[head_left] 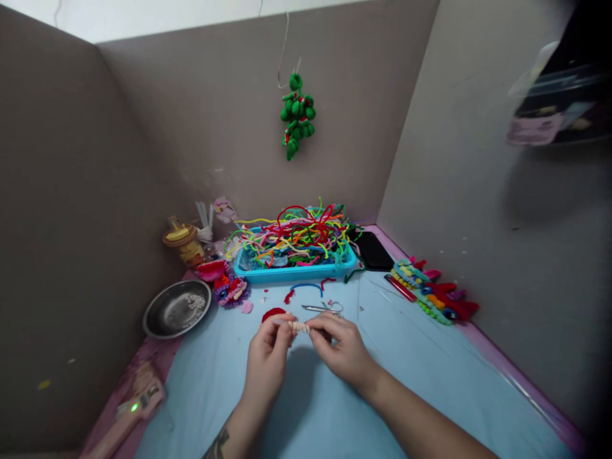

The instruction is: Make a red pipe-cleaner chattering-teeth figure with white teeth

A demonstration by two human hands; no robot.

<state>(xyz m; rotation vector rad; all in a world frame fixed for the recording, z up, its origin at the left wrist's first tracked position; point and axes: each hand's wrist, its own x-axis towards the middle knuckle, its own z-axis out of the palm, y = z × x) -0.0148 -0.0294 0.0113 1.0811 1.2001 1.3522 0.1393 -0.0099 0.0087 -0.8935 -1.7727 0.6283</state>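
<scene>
Both of my hands meet over the light blue table mat (430, 382). My left hand (268, 357) and my right hand (339, 347) are closed in pinches on the two ends of a short cream coiled pipe cleaner piece (299, 327) held between them. A red fuzzy piece (272, 313) lies just beyond my left fingers. Small scissors (324, 308) lie on the mat just past my hands.
A blue tray (296, 273) heaped with coloured pipe cleaners stands at the back. A metal bowl (176, 308) with beads sits at left, a pink glue gun (129, 414) near the left front. Finished colourful figures (433, 296) and a black phone (373, 250) lie at right. A green figure (297, 115) hangs on the wall.
</scene>
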